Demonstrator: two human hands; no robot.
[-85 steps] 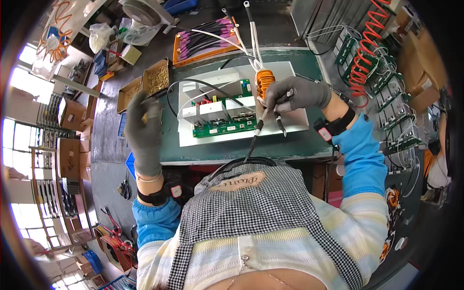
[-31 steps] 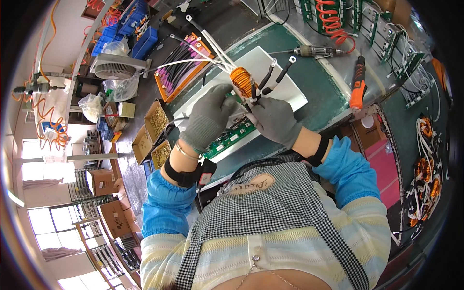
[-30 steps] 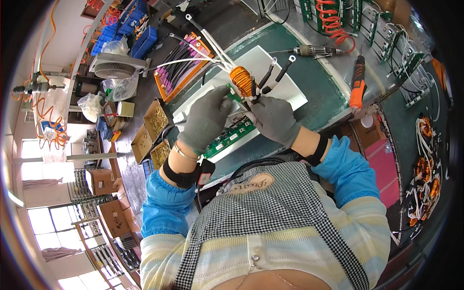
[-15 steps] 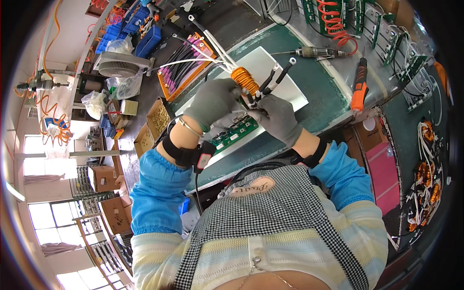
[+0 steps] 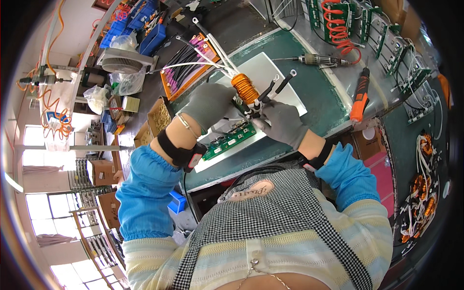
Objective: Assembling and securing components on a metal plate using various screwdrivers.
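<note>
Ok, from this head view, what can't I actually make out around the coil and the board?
- Where the copper coil seats on the green circuit board: hidden by the left hand and right hand.
- Fingertip grip on the coil's black leads: too small, fingers overlap.
- Board components: too small, partly covered by the left hand.
- Orange screwdriver tip: too small to tell.

Both forearms in blue sleeves reaching forward over the counter, dark bands at the wrists, grey-gloved left hand (image 5: 209, 105) curled with fingers closed, grey-gloved right hand (image 5: 282, 123) just beside it, fingers pinched, hands nearly touching
</note>
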